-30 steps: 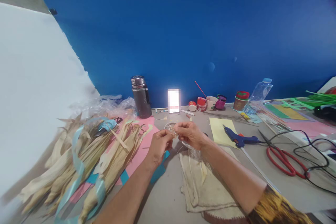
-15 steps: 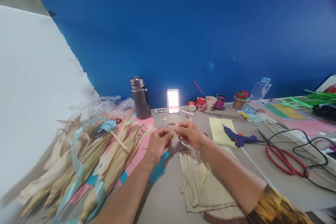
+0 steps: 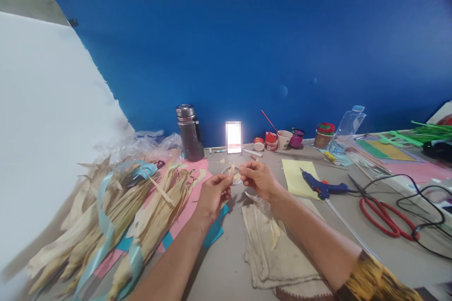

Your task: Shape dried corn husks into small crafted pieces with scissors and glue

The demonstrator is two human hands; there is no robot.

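Your left hand has its thumb and forefinger closed in a pinch on a small pale piece, which stands up from the fingertips above the table. Your right hand is just beside it, thumb and forefinger drawn together and the other fingers curled; you cannot tell from this view whether it has hold of anything. Behind the gap between your 2 hands, a round pale object is partly hidden. To your left, dried husks lie in bundles with a light blue ribbon across them, near a dark flask standing upright. Under your right forearm is a folded beige cloth. Farther right, a blue glue gun lies partly over 1 yellow sheet, with red-handled scissors just beside it. A bright screen stands upright beyond your hands.
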